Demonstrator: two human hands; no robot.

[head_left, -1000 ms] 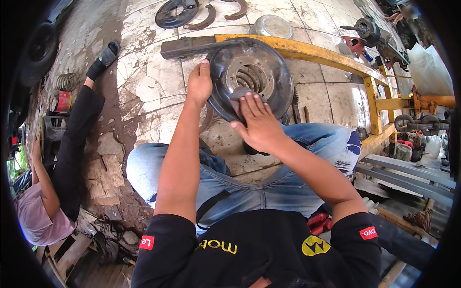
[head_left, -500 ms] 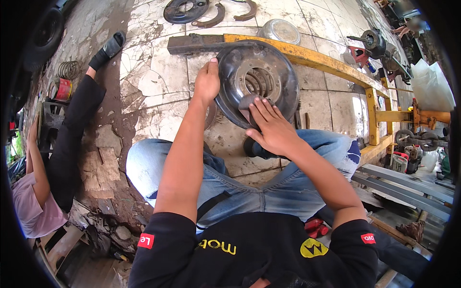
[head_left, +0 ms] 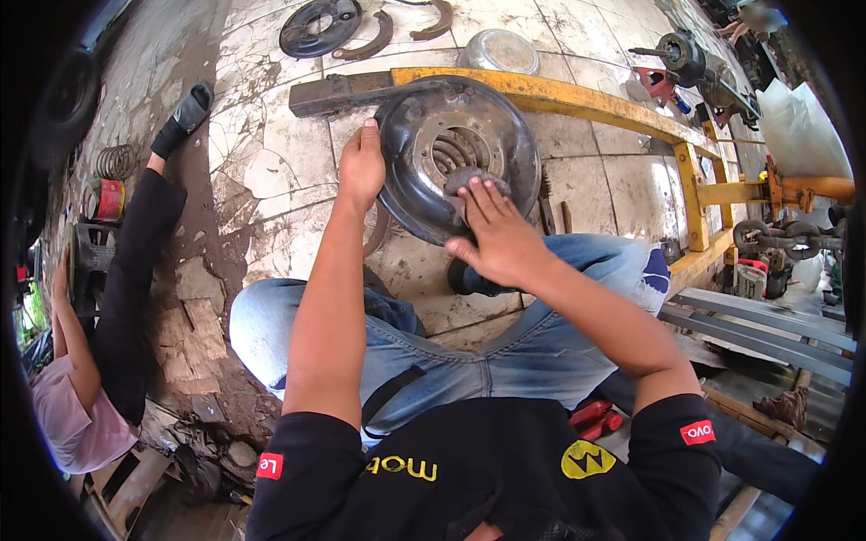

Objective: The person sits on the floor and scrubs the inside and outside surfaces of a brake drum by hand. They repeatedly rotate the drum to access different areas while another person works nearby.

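Note:
A round black metal brake backing plate (head_left: 408, 135) is tilted up in front of me, worn to bare metal around its centre hole. My left hand (head_left: 362, 167) grips its left rim, with the thumb and fingertips at the edge. Under the fingers of my right hand (head_left: 492, 236) is a grey-brown pad (head_left: 469, 177), perhaps sandpaper or cloth, pressed flat against the lower part of the plate near the hole. Coils of a spring (head_left: 451, 150) show through the hole. My palm hides part of the lower rim.
Behind the plate lies a yellow steel frame (head_left: 541, 96). Another backing plate (head_left: 317, 29), curved brake shoes (head_left: 368, 41) and a round metal drum (head_left: 502, 52) lie beyond it. Another person's leg (head_left: 135, 261) stretches along the left. Metal rails (head_left: 758, 329) are at the right.
My right hand with the pad has shifted slightly on the plate, close below the centre hole. My left hand keeps its grip on the rim. The whole view has shifted a little.

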